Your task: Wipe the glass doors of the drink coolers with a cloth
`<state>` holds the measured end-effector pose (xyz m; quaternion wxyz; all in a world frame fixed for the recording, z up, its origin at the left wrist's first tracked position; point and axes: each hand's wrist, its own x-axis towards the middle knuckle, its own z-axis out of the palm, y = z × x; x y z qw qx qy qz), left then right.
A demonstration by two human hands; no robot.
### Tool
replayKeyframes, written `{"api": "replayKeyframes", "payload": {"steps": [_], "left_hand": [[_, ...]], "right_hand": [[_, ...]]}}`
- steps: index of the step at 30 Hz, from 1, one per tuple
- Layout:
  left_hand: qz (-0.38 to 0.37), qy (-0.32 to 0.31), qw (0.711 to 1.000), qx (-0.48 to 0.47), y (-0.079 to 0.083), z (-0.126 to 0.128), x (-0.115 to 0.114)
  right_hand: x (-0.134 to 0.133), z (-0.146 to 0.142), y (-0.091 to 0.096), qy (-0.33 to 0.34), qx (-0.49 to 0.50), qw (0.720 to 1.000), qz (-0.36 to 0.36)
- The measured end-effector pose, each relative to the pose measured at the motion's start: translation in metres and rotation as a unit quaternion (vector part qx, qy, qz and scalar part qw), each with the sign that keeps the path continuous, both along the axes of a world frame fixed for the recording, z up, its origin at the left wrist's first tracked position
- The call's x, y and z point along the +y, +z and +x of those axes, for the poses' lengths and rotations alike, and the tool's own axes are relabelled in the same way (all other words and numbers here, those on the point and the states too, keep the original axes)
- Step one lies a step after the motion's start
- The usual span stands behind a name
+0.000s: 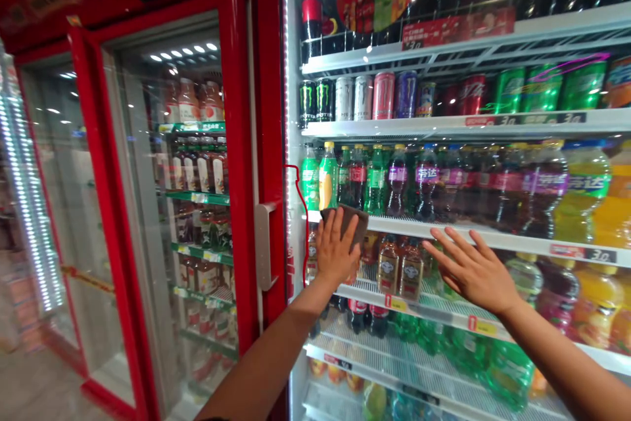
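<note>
My left hand (336, 249) presses a folded brown cloth (349, 224) flat against the glass door (444, 211) of a drinks cooler, at shelf height near the door's left edge. My right hand (470, 270) rests open to the right, fingers spread, with nothing in it. It seems to lie on the glass, though the contact is hard to judge. Behind the glass stand rows of soda bottles, cans and juice bottles on white wire shelves (444, 303).
A silver door handle (265, 245) sits on the red door frame (245, 165) left of my hands. A second glass-doored cooler (167, 211), also full of bottles, stands further left. A tiled floor (44, 388) shows at the lower left.
</note>
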<state>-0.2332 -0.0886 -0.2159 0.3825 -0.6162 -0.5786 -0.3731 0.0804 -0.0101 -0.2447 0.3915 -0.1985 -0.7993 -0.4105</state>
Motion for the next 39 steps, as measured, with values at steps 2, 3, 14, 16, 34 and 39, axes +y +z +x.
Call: {"api": "replayKeyframes", "payload": {"steps": [2, 3, 14, 16, 34, 39], "left_hand": [[0.075, 0.049, 0.991, -0.1, 0.031, 0.012, 0.009], [0.102, 0.059, 0.984, -0.131, 0.046, 0.022, 0.014], [-0.012, -0.06, 0.979, 0.197, -0.001, 0.009, 0.005], [-0.013, -0.033, 0.982, 0.187, 0.004, -0.011, -0.001], [0.077, 0.252, 0.963, -0.056, 0.076, -0.119, -0.073], [0.057, 0.229, 0.97, -0.05, 0.034, -0.134, -0.06]], "right_hand": [[0.0, 0.0, 0.001, -0.004, -0.002, 1.0, 0.006], [0.0, 0.0, 0.001, -0.006, -0.002, 1.0, 0.008], [0.0, 0.001, 0.0, 0.001, -0.001, 1.0, 0.003], [-0.001, 0.0, -0.001, 0.017, 0.011, 1.0, -0.003], [-0.003, 0.002, -0.007, 0.066, 0.031, 0.996, -0.049], [-0.003, 0.0, -0.01, 0.077, 0.054, 0.994, -0.05]]}}
